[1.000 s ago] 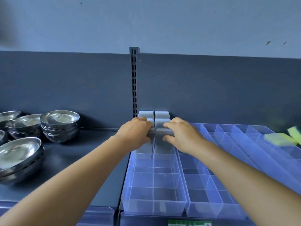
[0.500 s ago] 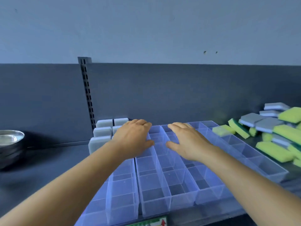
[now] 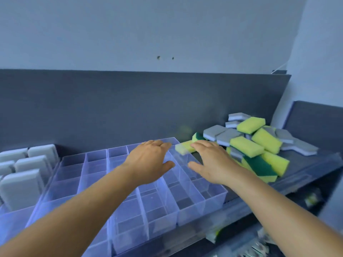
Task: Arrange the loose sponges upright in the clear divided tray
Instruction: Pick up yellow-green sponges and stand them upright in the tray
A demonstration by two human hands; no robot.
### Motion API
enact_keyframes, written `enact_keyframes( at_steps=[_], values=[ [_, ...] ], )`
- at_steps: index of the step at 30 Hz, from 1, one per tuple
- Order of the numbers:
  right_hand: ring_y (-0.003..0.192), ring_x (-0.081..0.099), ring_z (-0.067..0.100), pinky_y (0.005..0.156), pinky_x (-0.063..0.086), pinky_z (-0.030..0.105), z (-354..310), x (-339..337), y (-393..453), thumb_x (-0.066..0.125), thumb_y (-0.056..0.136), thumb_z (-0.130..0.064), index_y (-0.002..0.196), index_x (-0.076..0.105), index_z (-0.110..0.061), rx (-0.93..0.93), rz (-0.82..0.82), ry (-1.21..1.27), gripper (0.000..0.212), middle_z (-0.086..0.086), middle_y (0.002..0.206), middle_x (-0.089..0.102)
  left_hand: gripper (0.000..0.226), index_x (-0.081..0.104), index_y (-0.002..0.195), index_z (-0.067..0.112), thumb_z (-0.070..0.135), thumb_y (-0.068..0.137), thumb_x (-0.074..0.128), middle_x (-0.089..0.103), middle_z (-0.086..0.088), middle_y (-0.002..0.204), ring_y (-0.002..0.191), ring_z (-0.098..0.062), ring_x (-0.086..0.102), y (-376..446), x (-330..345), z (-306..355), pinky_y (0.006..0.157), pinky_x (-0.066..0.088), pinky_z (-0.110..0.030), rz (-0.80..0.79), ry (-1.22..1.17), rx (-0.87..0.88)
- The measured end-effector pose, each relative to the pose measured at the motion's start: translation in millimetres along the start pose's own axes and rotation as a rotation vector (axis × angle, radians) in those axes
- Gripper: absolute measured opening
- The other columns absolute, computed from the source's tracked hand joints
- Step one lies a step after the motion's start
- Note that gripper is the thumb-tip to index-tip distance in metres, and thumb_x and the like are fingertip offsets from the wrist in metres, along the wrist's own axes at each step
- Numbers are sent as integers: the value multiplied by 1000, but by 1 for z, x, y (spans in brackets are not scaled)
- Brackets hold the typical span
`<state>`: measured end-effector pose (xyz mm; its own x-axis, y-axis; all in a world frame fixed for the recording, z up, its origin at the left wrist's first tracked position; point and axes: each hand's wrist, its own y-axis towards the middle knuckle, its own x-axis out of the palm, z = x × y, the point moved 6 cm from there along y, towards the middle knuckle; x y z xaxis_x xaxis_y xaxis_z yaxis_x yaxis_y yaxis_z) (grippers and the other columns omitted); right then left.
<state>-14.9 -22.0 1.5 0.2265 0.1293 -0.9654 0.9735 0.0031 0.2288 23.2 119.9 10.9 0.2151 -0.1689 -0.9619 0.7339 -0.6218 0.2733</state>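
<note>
head view: a second ago both hands pressed grey sponges upright into the tray's far-left slots; now the left hand and right hand hover empty, fingers spread and relaxed, over the clear divided tray, having swung toward two o'clock. the standing grey sponges sit at nine o'clock, and the loose sponge pile lies at two o'clock just beyond the right fingertips, so another pickup looks next, with most compartments unfilled.

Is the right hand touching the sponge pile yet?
Cannot tell. In the head view, the right hand overlaps the sponge pile, fingers spread, no clear contact or gap.
</note>
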Motion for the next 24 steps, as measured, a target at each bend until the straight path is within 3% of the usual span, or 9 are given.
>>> enact_keyframes(
  at_steps=[10,14,18,20,24],
  values=[
    [136,31,21,111,24,31,143,-18,-2,47,93,-40,143,34,-20,132,36,-34,55,0,149,35,60,33,144,17,46,94,47,47,-3,141,129,-24,43,97,43,114,103,37,-34,-45,-37,59],
    [139,27,24,113,24,34,187,-17,-4,49,94,-39,147,29,-18,213,9,-1,60,3,153,29,57,41,137,16,50,92,47,53,-3,131,119,-25,51,125,67,145,91,43,-35,-110,-54,58],
    [140,26,26,113,25,36,209,-10,2,50,92,-45,148,27,-17,249,-12,36,66,5,153,28,67,40,136,16,61,87,47,53,-4,126,117,-25,52,144,95,150,83,43,-35,-230,-42,8],
    [139,27,27,111,27,37,214,-5,6,51,91,-48,147,27,-17,262,-22,57,69,6,152,29,76,36,140,14,65,85,46,50,-6,134,122,-26,49,149,105,151,89,42,-35,-286,0,-5],
    [128,41,28,101,39,39,217,1,14,56,87,-50,139,36,-15,296,-12,109,65,9,142,41,79,39,136,12,67,80,53,54,-6,129,115,-26,53,155,123,148,89,44,-37,-382,-62,-63]
  ],
)
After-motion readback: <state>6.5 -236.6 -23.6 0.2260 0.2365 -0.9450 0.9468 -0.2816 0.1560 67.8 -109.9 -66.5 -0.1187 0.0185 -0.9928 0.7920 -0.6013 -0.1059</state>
